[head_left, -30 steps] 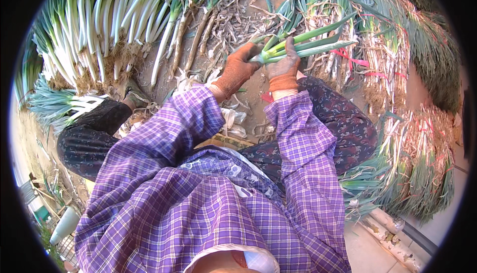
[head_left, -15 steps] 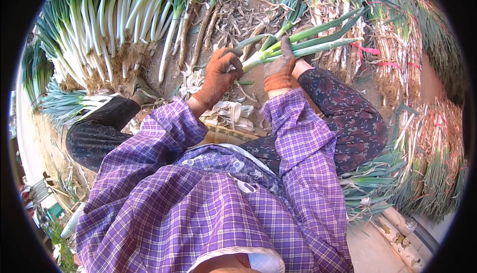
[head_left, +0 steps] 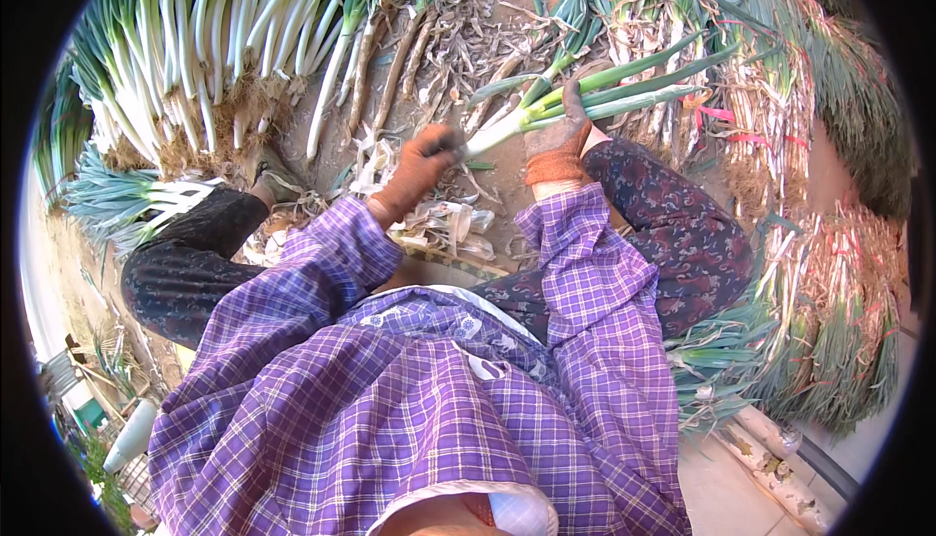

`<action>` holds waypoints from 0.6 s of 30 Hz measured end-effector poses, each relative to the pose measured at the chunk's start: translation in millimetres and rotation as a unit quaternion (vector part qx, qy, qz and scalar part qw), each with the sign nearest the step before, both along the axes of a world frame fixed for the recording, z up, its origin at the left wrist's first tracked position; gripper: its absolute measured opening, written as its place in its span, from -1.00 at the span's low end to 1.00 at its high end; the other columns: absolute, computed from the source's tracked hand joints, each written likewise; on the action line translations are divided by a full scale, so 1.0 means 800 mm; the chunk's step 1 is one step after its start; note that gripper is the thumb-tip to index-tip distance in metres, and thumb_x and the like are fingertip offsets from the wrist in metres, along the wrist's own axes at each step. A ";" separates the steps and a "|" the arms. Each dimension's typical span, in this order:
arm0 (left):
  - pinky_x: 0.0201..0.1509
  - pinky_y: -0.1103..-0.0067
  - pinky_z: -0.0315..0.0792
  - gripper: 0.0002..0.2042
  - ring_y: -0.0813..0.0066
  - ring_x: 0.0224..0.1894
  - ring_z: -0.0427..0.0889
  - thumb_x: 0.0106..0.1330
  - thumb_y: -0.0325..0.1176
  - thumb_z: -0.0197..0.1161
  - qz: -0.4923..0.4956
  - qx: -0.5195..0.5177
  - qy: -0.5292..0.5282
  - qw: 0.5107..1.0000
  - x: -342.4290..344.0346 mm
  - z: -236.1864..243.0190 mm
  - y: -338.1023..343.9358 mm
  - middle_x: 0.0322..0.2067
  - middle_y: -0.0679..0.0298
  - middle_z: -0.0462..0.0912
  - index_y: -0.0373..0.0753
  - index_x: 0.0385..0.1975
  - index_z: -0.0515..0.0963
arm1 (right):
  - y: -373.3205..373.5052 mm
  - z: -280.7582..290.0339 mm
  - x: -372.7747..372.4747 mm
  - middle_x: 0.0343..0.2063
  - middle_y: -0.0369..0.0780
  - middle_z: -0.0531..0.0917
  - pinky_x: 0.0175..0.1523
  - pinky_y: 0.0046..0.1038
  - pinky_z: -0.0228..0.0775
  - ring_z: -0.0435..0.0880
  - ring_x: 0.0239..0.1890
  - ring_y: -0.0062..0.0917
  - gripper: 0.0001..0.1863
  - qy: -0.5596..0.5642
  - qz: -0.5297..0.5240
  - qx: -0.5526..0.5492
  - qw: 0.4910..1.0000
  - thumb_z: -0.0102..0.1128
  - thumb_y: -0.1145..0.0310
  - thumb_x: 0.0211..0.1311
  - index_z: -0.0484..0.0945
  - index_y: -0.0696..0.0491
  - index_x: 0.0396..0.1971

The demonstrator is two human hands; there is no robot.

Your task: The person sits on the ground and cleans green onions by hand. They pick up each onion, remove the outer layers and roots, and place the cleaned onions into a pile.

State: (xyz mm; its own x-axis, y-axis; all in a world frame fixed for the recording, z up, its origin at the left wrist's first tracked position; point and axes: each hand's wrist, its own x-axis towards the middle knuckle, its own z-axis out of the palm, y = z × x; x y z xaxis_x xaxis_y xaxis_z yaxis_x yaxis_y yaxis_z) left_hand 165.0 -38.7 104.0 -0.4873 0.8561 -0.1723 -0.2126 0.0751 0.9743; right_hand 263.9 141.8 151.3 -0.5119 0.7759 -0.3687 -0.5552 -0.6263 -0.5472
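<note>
I hold a green onion [head_left: 604, 87] with a white stalk and long green leaves that point to the upper right. My right hand [head_left: 556, 141], in an orange glove, is closed around the middle of the stalk. My left hand [head_left: 421, 167], also gloved in orange, grips the white root end of the same onion. Purple plaid sleeves cover both forearms. A heap of torn-off onion skins [head_left: 444, 224] lies on the ground just below my hands.
A large pile of green onions [head_left: 195, 58] with earthy roots lies at the upper left. Tied bundles of onions [head_left: 819, 273] with pink bands are stacked along the right. Dry peelings [head_left: 468, 19] litter the ground ahead. My dark-trousered legs spread to both sides.
My left hand has slid down from the stalk to its root end, lower and to the left. The right hand has kept its grip, and the onion now points more to the right.
</note>
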 end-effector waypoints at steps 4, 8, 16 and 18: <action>0.11 0.45 0.40 -0.50 0.35 0.01 0.51 0.16 -0.36 0.24 -0.029 0.027 0.148 0.988 -0.010 0.062 0.024 0.06 0.12 0.48 -0.23 0.14 0.35 | 0.007 0.027 -0.010 -0.28 -0.16 0.56 -0.09 -0.05 0.43 0.58 -0.23 -0.28 -0.56 0.019 -0.020 0.024 0.999 0.24 0.07 0.17 0.37 0.05 -0.12; -0.01 0.58 0.39 -0.64 0.48 -0.12 0.52 0.22 -0.29 0.20 -0.037 -0.020 0.141 0.989 -0.008 0.100 0.075 -0.18 0.19 0.59 -0.35 -0.04 0.48 | 0.004 0.054 -0.015 -0.27 -0.12 0.54 -0.04 -0.07 0.44 0.58 -0.23 -0.27 -0.61 0.063 0.046 0.048 0.996 0.21 0.14 0.21 0.36 0.10 -0.15; -0.17 0.57 0.44 -0.88 0.44 -0.31 0.57 0.14 -0.46 0.19 -0.107 0.065 0.268 0.955 -0.031 0.063 0.073 -0.36 0.18 0.59 -0.37 -0.40 0.59 | -0.033 0.020 -0.016 -0.26 -0.15 0.53 -0.02 -0.15 0.46 0.59 -0.19 -0.30 -0.60 -0.055 0.010 0.109 0.992 0.18 0.11 0.24 0.38 0.11 -0.14; -0.18 0.56 0.45 -0.88 0.39 -0.32 0.59 0.14 -0.47 0.17 -0.110 0.029 0.229 0.967 -0.029 0.055 0.072 -0.39 0.16 0.59 -0.36 -0.40 0.59 | -0.037 0.020 -0.015 -0.27 -0.15 0.53 -0.02 -0.18 0.46 0.59 -0.19 -0.31 -0.60 -0.050 0.036 0.113 0.992 0.19 0.11 0.23 0.39 0.10 -0.14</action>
State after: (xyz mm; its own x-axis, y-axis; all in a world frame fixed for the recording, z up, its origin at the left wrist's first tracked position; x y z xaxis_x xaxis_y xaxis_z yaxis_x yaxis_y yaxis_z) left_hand 142.1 18.8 147.9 -0.3067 0.9492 0.0701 0.2559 0.0113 0.9666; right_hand 251.6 112.3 167.5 -0.5394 0.8069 -0.2406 -0.4495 -0.5175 -0.7281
